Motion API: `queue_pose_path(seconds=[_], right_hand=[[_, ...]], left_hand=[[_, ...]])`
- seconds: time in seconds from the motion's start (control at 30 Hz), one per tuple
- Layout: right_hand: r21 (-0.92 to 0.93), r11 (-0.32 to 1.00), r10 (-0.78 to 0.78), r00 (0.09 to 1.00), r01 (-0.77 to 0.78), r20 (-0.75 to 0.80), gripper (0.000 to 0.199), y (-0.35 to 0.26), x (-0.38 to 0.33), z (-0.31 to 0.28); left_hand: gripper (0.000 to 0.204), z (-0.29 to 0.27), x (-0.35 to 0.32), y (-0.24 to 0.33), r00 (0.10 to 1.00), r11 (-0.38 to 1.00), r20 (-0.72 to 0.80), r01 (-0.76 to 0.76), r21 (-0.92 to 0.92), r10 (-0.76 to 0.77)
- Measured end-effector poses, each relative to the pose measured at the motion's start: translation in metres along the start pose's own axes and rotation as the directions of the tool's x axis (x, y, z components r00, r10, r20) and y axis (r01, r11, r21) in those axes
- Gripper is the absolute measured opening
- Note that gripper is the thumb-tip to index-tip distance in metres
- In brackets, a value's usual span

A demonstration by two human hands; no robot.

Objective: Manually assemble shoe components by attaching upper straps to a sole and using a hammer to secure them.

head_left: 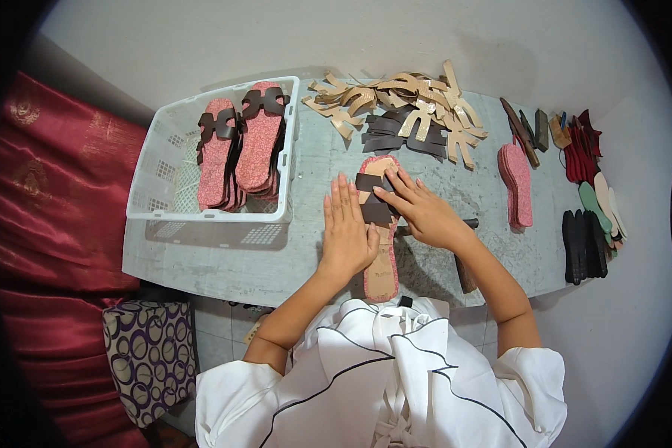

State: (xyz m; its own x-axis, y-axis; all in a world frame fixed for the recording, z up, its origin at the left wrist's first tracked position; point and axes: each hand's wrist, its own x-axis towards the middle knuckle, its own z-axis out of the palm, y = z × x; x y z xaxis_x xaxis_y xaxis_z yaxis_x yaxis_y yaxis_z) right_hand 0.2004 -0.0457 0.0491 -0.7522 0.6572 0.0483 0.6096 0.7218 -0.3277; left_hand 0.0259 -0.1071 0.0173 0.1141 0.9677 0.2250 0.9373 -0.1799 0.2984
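In front of me a sandal insole (381, 269) lies with its tan underside up and its pink patterned edge folded over. Dark brown strap ends (377, 214) lie across its upper half. My left hand (348, 231) rests flat along the left edge of the insole, fingers stretched out and touching the strap. From the right, my right hand (425, 209) lays its spread fingers on the strap near the toe end. Neither hand is wrapped round anything. Partly hidden under my right forearm is a hammer-like tool with a dark handle (465, 275).
A white plastic basket (209, 216) at left holds stacked pink sandals with brown straps. Beige and brown cut straps (403, 131) are piled at the back. To the right stand a stack of pink insoles (517, 187), several hand tools (521, 134) and black soles (584, 243).
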Motion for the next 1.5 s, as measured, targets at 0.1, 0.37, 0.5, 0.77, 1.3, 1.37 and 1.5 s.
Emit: queue_pose_path(seconds=[0.1,0.37,0.5,0.77,1.3,1.37,1.5], right_hand=[[0.021,1.000,0.005,1.000,-0.005,0.000,0.070,-0.001,-0.001,-0.001],[0.023,1.000,-0.013,1.000,0.013,-0.020,0.066,0.003,0.000,0.004],[0.120,0.990,-0.066,0.993,0.078,-0.099,0.059,0.014,-0.002,0.009],[0.316,0.933,-0.102,0.969,0.172,-0.225,0.049,0.020,-0.003,0.015],[0.741,0.665,0.492,0.802,-0.095,-0.338,0.047,0.002,-0.007,0.060],[0.662,0.750,0.386,0.813,-0.001,-0.436,0.049,-0.005,-0.001,0.062],[0.529,0.848,0.251,0.848,0.040,-0.466,0.056,-0.013,-0.002,0.054]], left_hand=[[0.076,-0.002,0.009,0.010,0.990,0.990,0.065,-0.119,-0.069,0.124],[0.079,0.005,0.011,0.007,0.992,0.989,0.015,-0.121,-0.081,0.123],[0.083,0.009,0.014,0.006,0.983,0.980,-0.011,-0.182,-0.075,0.182],[0.072,0.007,0.017,-0.006,0.961,0.954,-0.013,-0.275,-0.121,0.275],[0.053,0.012,0.016,-0.005,0.980,0.975,-0.048,-0.197,-0.104,0.193],[0.052,0.009,0.018,-0.007,0.978,0.974,-0.057,-0.207,-0.087,0.203],[0.047,0.004,0.022,-0.011,0.979,0.975,-0.063,-0.200,-0.093,0.194]])
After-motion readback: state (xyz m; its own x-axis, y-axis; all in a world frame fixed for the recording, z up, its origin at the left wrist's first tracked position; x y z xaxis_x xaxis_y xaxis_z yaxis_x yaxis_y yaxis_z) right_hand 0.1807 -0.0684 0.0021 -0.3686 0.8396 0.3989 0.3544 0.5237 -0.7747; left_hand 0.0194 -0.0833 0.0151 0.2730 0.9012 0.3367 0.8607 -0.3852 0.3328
